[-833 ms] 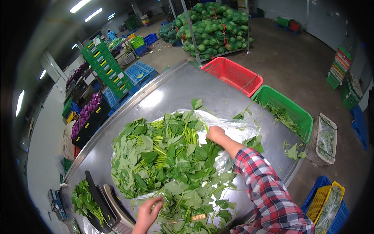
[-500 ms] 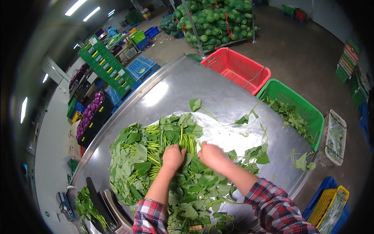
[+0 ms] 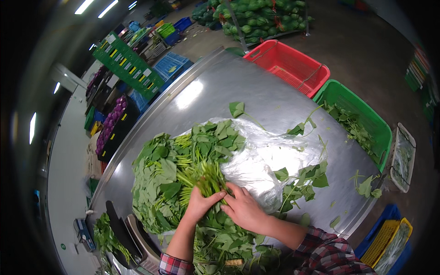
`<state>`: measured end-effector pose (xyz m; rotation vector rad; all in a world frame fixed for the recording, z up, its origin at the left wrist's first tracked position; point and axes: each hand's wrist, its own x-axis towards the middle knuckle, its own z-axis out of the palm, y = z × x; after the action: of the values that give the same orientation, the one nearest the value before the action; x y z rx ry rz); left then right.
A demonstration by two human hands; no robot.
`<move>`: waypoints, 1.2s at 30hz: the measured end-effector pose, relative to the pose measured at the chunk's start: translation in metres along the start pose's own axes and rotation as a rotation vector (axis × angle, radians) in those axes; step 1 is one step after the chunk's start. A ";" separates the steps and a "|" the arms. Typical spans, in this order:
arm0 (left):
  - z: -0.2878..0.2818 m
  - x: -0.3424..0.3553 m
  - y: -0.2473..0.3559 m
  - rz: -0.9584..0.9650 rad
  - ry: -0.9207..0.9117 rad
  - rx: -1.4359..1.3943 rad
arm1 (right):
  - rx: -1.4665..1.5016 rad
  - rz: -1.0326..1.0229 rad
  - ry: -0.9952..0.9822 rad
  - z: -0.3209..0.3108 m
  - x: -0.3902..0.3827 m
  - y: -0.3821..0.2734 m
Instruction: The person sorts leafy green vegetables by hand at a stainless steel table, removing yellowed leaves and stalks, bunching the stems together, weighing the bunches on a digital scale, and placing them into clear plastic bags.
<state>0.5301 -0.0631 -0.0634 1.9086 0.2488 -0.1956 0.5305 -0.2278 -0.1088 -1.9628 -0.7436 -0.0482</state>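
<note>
Bright ceiling strip lights (image 3: 94,7) at far left throw glare on the steel table (image 3: 192,94); fisheye edges bend and darken.

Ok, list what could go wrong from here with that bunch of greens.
1. Both hands, left hand and right hand, grip only the stems, so leaves may tear or drop out.
2. Loose sprigs lie near the steel table's edge and could slide off.
3. The clear plastic sheet under the heap may drag along.
</note>
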 end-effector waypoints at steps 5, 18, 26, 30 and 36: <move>-0.012 -0.068 -0.009 -0.003 0.101 -0.135 | 0.512 0.252 -0.193 -0.019 0.001 -0.013; -0.028 -0.174 0.010 0.309 0.071 0.628 | 0.547 -0.361 -0.189 0.000 -0.019 -0.113; -0.023 -0.281 0.000 -0.004 0.151 -0.116 | 0.712 -0.369 -0.543 0.011 -0.038 -0.210; -0.066 -0.340 -0.022 -0.231 0.069 -0.296 | 0.183 -0.012 -0.969 0.017 -0.040 -0.148; -0.019 -0.405 -0.082 -0.364 -0.167 -0.620 | -0.284 -0.168 -0.738 0.093 -0.167 -0.079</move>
<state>0.1181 -0.0487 -0.0279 1.2146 0.4823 -0.4619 0.3290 -0.2064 -0.1491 -2.1869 -1.4407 0.5205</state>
